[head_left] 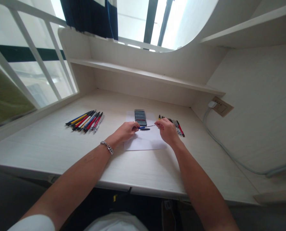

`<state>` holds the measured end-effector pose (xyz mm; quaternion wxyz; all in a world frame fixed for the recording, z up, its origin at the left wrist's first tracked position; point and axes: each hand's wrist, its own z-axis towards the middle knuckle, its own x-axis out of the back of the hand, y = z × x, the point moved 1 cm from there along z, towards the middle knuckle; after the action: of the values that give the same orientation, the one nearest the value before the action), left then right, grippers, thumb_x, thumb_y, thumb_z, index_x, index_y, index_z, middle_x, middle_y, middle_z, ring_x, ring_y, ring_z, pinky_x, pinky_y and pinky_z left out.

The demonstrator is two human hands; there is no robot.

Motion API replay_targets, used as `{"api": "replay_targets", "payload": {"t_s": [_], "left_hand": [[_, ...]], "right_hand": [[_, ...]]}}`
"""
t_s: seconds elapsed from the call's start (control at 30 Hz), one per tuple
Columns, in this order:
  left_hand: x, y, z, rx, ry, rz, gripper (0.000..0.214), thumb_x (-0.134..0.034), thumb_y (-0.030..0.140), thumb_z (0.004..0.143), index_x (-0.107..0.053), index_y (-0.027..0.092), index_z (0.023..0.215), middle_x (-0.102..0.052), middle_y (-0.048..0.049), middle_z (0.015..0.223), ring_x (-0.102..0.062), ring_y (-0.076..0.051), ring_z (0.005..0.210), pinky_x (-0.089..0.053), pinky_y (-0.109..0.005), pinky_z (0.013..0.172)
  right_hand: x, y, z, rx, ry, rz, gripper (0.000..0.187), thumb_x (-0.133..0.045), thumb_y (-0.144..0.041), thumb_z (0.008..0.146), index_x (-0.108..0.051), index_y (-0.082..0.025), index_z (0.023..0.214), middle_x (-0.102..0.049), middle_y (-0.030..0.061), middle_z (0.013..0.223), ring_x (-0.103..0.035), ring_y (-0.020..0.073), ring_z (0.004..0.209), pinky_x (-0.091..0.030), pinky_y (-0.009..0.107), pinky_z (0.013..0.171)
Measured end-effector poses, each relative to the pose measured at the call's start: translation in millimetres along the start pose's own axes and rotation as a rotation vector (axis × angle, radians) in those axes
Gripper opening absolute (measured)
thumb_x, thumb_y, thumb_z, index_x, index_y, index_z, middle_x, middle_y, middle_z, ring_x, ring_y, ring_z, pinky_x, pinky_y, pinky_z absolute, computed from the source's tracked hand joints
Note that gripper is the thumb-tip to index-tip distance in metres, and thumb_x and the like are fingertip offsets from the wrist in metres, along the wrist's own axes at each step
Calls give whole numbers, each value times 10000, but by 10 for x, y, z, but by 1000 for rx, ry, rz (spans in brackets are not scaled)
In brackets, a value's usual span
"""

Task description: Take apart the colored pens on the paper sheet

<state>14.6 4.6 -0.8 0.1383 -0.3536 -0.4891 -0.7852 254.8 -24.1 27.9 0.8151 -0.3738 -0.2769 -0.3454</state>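
Observation:
Above a sheet of white paper (145,142), my left hand (127,131) pinches a blue pen barrel (142,127). A thin dark refill (150,126) runs from the barrel's right end to my right hand (166,130), whose fingertips are closed on its far end. Just below the barrel, a dark pen part (145,129), perhaps a cap, lies on the paper. A dark case or phone-like box (140,117) with a small red strip is behind it, on the paper's far edge. My fingers hide parts of the barrel and refill.
On the left of the desk (80,147) lies a bundle of many-coloured pens (86,122). More pens (180,127) lie behind and beside my right hand, partly covered by it. A shelf (143,72) spans the back. At right, a white plug (212,104) and its cable (220,144) hang by the wall.

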Motion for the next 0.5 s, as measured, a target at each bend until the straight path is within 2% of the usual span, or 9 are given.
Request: {"api": "replay_targets", "payload": {"t_s": [0.13,0.27,0.4,0.5], "left_hand": [[3,14,6,5,8,0,187,-609,183,856,-752,170,975,-738,-80,868,-646,-199,774,-480,-314,732],[2,23,14,10,7,-19,187,-614,189,854,-750,164,979,-735,-79,853,-642,-198,767,-480,-319,726],[-1,17,11,11,5,-33,203,-599,196,859,-745,160,996,-722,-73,822,-623,-188,736,-468,-317,702],[0,15,6,13,3,-27,205,-591,202,864,-742,164,997,-716,-69,807,-620,-186,730,-467,-318,703]], "right_hand": [[-37,-10,3,-33,12,122,223,-554,-150,895,-770,-207,902,-711,78,945,-653,193,844,-508,308,774],[-83,48,15,-156,81,290,179,-622,-225,843,-784,-193,911,-743,79,919,-667,202,826,-520,330,774],[-152,132,30,-291,96,502,248,-699,-342,779,-796,-166,925,-758,84,840,-668,195,727,-529,318,675],[-182,168,36,-328,105,562,307,-738,-400,738,-803,-162,920,-763,89,809,-673,197,705,-534,312,639]]}}
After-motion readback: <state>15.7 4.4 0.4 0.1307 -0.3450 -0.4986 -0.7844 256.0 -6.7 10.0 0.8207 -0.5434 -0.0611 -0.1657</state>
